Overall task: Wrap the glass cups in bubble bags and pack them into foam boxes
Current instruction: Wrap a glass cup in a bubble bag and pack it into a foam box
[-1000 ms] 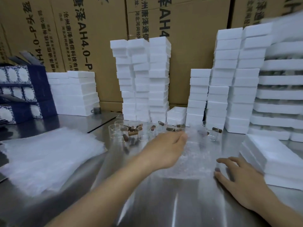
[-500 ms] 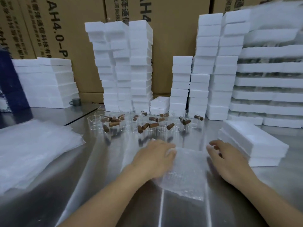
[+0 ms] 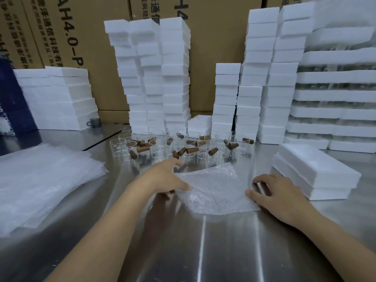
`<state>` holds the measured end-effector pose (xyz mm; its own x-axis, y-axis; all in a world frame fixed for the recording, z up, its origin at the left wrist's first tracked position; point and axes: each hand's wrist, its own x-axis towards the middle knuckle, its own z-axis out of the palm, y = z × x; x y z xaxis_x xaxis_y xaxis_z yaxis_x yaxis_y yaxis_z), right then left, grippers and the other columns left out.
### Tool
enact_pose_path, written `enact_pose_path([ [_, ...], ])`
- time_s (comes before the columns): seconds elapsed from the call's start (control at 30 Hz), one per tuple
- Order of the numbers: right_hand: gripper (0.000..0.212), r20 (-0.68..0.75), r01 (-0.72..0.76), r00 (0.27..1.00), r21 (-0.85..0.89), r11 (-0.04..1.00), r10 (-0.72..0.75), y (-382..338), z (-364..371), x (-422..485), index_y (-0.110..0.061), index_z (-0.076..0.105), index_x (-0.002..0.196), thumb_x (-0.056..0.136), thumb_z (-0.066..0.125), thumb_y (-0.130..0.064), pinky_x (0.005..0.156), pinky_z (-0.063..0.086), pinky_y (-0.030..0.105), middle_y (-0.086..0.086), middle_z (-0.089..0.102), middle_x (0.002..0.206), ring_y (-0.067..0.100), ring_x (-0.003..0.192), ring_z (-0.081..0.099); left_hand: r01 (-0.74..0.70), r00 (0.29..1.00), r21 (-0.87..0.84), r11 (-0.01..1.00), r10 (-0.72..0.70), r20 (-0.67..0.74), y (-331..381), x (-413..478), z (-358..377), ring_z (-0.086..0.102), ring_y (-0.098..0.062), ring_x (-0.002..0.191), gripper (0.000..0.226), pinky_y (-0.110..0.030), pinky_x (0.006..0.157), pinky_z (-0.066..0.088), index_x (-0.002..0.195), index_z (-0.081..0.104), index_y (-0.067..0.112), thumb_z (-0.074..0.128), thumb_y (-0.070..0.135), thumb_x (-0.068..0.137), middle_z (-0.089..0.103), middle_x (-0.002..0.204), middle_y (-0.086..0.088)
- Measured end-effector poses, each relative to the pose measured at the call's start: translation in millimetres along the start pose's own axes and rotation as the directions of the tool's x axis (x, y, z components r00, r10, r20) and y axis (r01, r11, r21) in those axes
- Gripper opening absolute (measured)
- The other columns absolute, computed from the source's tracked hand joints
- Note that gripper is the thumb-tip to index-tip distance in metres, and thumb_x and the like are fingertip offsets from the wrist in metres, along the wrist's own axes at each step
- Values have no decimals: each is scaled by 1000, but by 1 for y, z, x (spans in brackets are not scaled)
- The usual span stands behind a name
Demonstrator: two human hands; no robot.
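Left hand (image 3: 165, 177): at frame centre, the left edge of the bubble bag (image 3: 213, 190) is pinched between thumb and fingers.
Right hand (image 3: 278, 195): spread flat, palm down, on the bag's right edge.
Bubble bag: flat on the steel table (image 3: 203, 251).
Glass cups (image 3: 179, 147): clustered just beyond the bag.

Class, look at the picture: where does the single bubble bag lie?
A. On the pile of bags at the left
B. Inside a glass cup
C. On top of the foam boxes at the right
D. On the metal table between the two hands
D: the bubble bag lies on the metal table, the left hand at one edge and the right hand at the other.
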<state>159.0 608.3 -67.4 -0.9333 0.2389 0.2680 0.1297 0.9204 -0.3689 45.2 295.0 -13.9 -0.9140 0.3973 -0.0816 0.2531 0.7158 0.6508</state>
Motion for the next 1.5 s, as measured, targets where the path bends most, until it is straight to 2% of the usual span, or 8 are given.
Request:
enact_pose_path([
  [0.23, 45, -99, 117, 990, 224, 968, -97, -5, -2, -4, -49, 57, 133, 92, 57, -67, 108, 40, 37, -17, 54, 134, 8, 129, 46, -262, 964, -151, 953, 251, -88, 13, 1, 24, 68, -9, 109, 59, -33, 102, 57, 140, 61, 43, 83, 18, 91, 61, 130, 7],
  [0.5, 42, 33, 104, 994, 67, 992, -107, -2, 3, 0, -42, 65, 126, 92, 61, -67, 110, 42, 38, -11, 59, 133, 14, 129, 53, -487, 872, -25, 873, 488, 38, 23, -4, 51, 60, 3, 71, 11, -10, 69, 47, 98, 83, 38, 87, 32, 89, 72, 96, 26],
  [0.83, 43, 9, 5, 1000, -33, 999, -5, -2, 1, 0, -48, 60, 125, 93, 49, -74, 107, 37, 42, -16, 55, 139, 14, 134, 50, -357, 919, 154, 921, 317, 233, 12, -8, 6, 68, 8, 72, 5, -16, 75, 53, 90, 85, 23, 83, 18, 91, 78, 79, 21],
  [0.97, 43, 15, 3, 1000, -27, 1000, -3, -2, -1, 0, -48, 60, 127, 93, 50, -72, 109, 37, 42, -15, 55, 140, 15, 134, 50, -255, 966, 208, 944, 258, 14, 10, -5, 7, 67, 3, 66, 19, -26, 68, 54, 72, 78, 25, 73, 26, 90, 76, 74, 19],
  [1.07, 42, 25, 4, 1000, -20, 1000, -3, -3, -1, -2, -48, 59, 127, 94, 50, -72, 111, 37, 43, -15, 55, 140, 15, 134, 50, -296, 928, 258, 920, 341, -150, 15, -4, 26, 63, 0, 70, 18, -31, 69, 54, 83, 70, 33, 66, 42, 98, 70, 76, 16],
  [1.2, 42, 14, -4, 1000, 10, 1000, 4, -4, -1, -3, -47, 60, 126, 93, 51, -72, 112, 35, 43, -17, 55, 138, 12, 134, 49, -308, 951, 158, 938, 308, 27, 15, 1, 43, 68, -3, 76, 21, -28, 75, 52, 113, 61, 40, 75, 38, 97, 73, 85, 11],
  [1.33, 44, 20, 0, 1000, -1, 1000, 0, -4, -1, -4, -47, 59, 127, 93, 49, -73, 111, 35, 43, -16, 54, 139, 12, 135, 48, -276, 960, 172, 946, 263, 97, 16, -1, 34, 67, 3, 70, 34, -27, 70, 51, 112, 61, 44, 78, 30, 87, 76, 78, 14],
  [1.5, 45, 24, 6, 1000, -14, 1000, -6, -4, -2, -4, -47, 59, 128, 93, 49, -73, 110, 36, 42, -15, 54, 140, 13, 135, 48, -306, 912, 252, 918, 359, -200, 17, 1, 39, 63, 0, 90, 22, -33, 77, 51, 111, 60, 48, 61, 42, 90, 68, 100, 21],
])
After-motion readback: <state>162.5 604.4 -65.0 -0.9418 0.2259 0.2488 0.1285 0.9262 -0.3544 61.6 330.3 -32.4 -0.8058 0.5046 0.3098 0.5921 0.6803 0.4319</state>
